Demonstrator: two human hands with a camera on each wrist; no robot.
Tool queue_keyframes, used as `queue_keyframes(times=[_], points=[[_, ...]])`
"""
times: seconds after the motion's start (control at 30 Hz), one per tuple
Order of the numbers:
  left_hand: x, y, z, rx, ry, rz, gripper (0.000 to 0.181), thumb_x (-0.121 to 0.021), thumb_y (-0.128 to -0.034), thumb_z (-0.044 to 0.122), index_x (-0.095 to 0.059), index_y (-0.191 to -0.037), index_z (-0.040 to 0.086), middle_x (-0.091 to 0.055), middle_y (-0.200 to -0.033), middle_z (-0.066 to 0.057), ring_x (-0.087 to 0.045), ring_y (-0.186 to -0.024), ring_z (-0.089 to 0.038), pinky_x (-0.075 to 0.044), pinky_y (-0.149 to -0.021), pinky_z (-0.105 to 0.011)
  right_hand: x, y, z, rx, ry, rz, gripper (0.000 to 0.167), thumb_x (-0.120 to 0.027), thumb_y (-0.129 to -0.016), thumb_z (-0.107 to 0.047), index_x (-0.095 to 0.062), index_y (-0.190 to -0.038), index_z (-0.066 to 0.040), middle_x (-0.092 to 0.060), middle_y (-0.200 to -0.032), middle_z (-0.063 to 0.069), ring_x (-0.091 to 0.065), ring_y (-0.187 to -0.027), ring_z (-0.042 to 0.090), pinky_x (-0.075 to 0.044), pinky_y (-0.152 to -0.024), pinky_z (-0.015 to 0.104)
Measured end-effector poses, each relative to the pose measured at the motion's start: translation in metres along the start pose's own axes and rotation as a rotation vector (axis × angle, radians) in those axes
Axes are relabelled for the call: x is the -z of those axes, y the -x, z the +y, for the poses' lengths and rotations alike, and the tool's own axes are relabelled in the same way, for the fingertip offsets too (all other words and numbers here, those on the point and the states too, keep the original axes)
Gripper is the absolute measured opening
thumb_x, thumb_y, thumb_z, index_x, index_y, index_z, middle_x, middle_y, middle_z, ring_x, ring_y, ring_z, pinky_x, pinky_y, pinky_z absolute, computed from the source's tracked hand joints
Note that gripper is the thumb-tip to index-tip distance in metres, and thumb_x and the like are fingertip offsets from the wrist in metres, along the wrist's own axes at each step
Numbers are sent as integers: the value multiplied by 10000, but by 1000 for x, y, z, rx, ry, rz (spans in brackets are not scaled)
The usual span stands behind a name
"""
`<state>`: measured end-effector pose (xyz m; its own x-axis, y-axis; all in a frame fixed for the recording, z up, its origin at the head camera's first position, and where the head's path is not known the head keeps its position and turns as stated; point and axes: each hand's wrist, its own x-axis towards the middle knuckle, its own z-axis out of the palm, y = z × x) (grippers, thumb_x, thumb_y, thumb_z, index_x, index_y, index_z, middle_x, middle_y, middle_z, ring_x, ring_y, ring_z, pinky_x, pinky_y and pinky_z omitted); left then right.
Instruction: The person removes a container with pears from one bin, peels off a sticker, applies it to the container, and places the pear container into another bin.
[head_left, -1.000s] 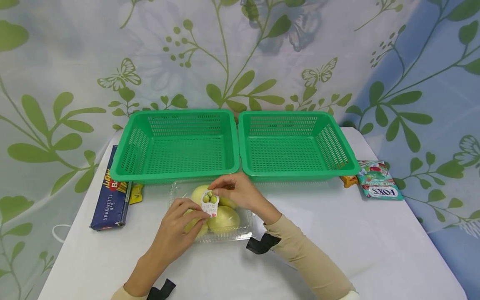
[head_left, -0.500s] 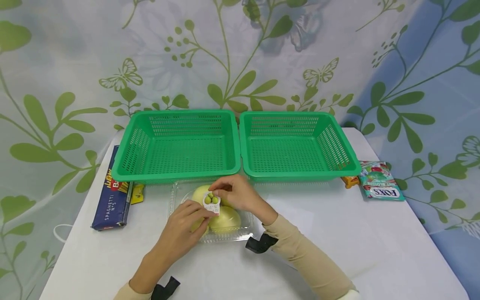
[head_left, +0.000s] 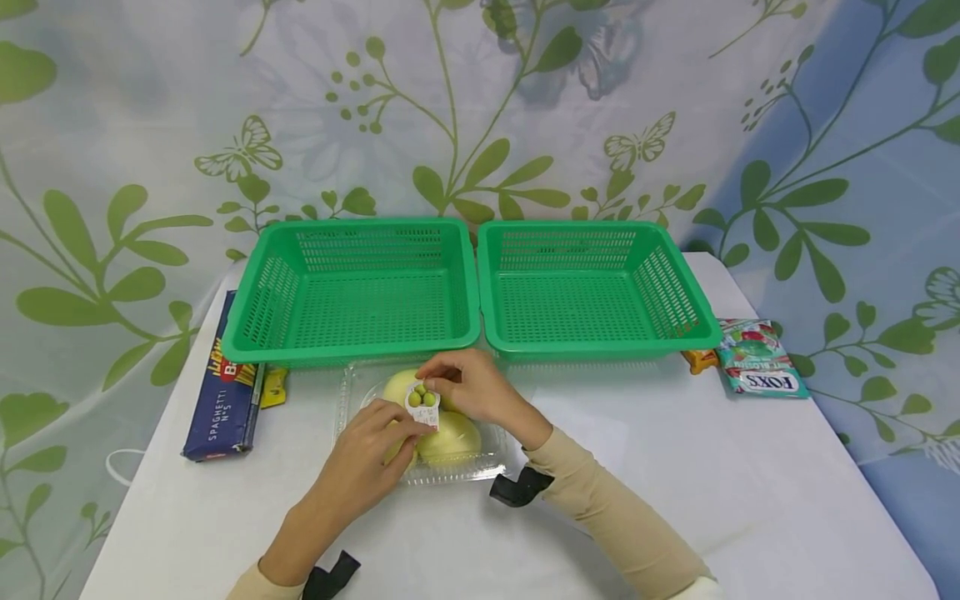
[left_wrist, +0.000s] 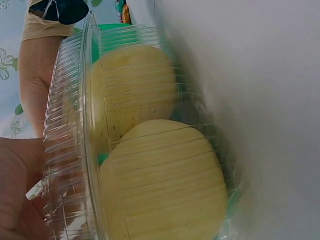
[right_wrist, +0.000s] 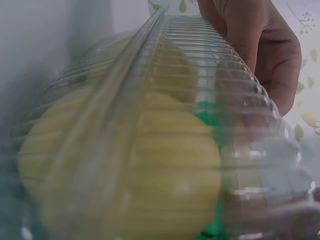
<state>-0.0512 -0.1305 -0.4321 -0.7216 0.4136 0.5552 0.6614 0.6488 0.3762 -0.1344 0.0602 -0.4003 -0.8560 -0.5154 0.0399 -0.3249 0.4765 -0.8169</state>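
Observation:
A clear plastic clamshell box (head_left: 472,458) with several large pale yellow-green fruits (head_left: 448,437) inside lies on the white table. Over its lid is a small white paper label (head_left: 422,400) printed with green fruits and writing. My right hand (head_left: 474,385) pinches the label's upper edge between thumb and forefinger. At the lower edge my left hand (head_left: 369,454) pinches it, its fingers covering part of the writing. The left wrist view shows the ribbed side of the box and two fruits (left_wrist: 165,185) through it. Whether the label touches the lid cannot be seen.
Two green baskets stand side by side behind the box, a left basket (head_left: 352,352) and a right basket (head_left: 600,346). To the left lie a blue spaghetti box (head_left: 225,408) and a yellow packet (head_left: 273,388). An orange packet (head_left: 701,362) and a Fox's candy bag (head_left: 761,358) lie right.
My left hand has shifted slightly right and up, and its fingers now cover more of the label's lower edge. My right hand has barely moved. The box and baskets stay put.

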Motion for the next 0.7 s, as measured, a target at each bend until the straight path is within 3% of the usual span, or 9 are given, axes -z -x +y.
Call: queue_keyframes(times=[0.3,0.5,0.7], points=[[3,-1,0,-3,-11,-49,247,-777,-789,-17,-814,-942,173,-636,-852,81,-561,-856,-67,-487,-748,-243,-1,-2,2,-36,-6,-2,119,-668,-946,-84,-766,-1013,-89,-767,-961,72,-684,-837,92,-562,-778,194],[6,-2,1,-24,-26,-63,295,-793,-745,-54,-821,-945,161,-645,-858,75,-582,-846,-70,-499,-733,-248,-1,-2,1,-44,-8,1,110,-673,-946,-91,-764,-1008,-94,-764,-949,69,-690,-836,107,-561,-774,194],[8,-3,2,-7,-39,-89,306,-814,-722,-51,-829,-927,176,-661,-873,72,-607,-867,-76,-525,-746,-265,-1,-1,2,-44,-19,7,109,-674,-947,-92,-764,-1009,-95,-761,-947,67,-684,-834,100,-560,-774,195]])
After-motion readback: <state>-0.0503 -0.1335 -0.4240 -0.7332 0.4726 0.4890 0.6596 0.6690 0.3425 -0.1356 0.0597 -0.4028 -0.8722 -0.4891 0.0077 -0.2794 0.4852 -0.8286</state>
